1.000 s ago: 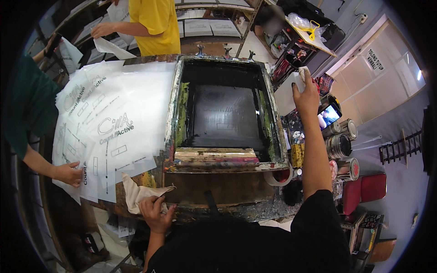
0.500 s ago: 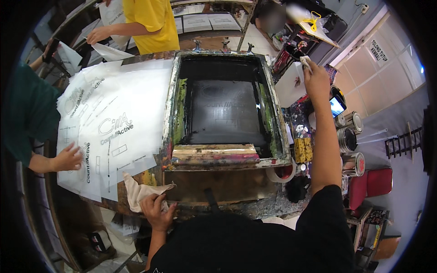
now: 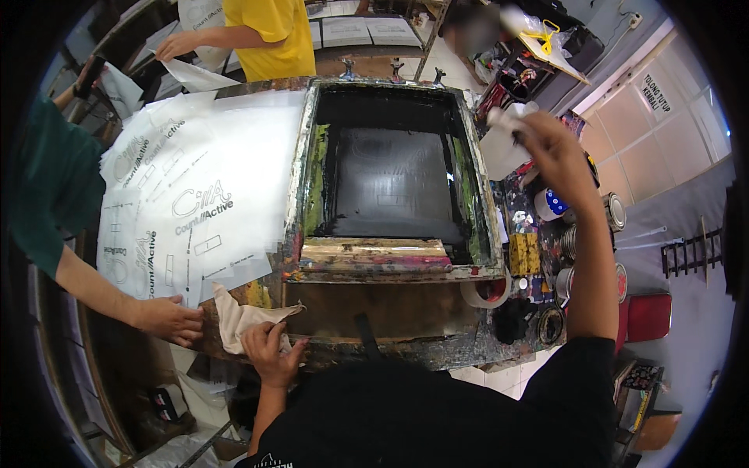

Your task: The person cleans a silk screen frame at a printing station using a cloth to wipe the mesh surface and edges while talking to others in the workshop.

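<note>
Beige and crumpled, in the head view: has a cloth (image 3: 240, 318) lying at the worktable's (image 3: 429, 352) front edge, toward its front left corner. Rests the left hand (image 3: 273, 352) on that cloth, fingers bent, thumb apart; cannot tell whether pinching it or merely lying on it. Pinches a whitish rag (image 3: 501, 120) between thumb and fingers of the right hand (image 3: 552, 152), raised over the right edge near the back right corner, in front of a pale panel (image 3: 499, 153). Shows a screen frame (image 3: 301, 160) midway between left and right edges, with black mesh (image 3: 394, 175) inside and a wooden bar (image 3: 374, 248) along its front rail. Bears printed sheets (image 3: 253, 132) overlapping from the frame to the left edge, plus a yellow block (image 3: 524, 253) right of the frame. Shows a co-worker's hand (image 3: 173, 320) at the front left corner, just beside the cloth.
</note>
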A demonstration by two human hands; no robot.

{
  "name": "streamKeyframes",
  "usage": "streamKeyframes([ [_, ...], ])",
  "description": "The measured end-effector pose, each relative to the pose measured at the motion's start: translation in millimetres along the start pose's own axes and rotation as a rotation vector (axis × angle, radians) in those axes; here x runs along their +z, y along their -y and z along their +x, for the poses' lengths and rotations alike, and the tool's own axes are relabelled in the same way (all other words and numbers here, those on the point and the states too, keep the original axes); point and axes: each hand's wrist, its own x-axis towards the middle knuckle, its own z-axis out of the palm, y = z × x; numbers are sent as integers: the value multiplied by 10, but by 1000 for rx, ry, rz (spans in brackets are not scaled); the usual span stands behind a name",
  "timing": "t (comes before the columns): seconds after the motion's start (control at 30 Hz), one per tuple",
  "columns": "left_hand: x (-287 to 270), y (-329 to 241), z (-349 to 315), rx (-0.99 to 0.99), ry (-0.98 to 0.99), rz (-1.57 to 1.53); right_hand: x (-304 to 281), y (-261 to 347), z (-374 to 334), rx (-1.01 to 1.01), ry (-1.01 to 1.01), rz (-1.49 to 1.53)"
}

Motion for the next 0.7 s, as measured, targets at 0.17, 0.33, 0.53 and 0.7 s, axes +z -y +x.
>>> streamKeyframes([
  [0.17,-231,-454,490,231,-104,-180,475,177,-380,-151,444,36],
  [0.33,-208,-1043,1518,457,30,-258,1052,60,-290,-303,576,58],
  [0.53,178,-909,1674,559,131,-137,1623,247,31,-542,593,124],
  [0.7,114,-900,1667,599,66,-122,1997,458,282,-683,712,135],
])
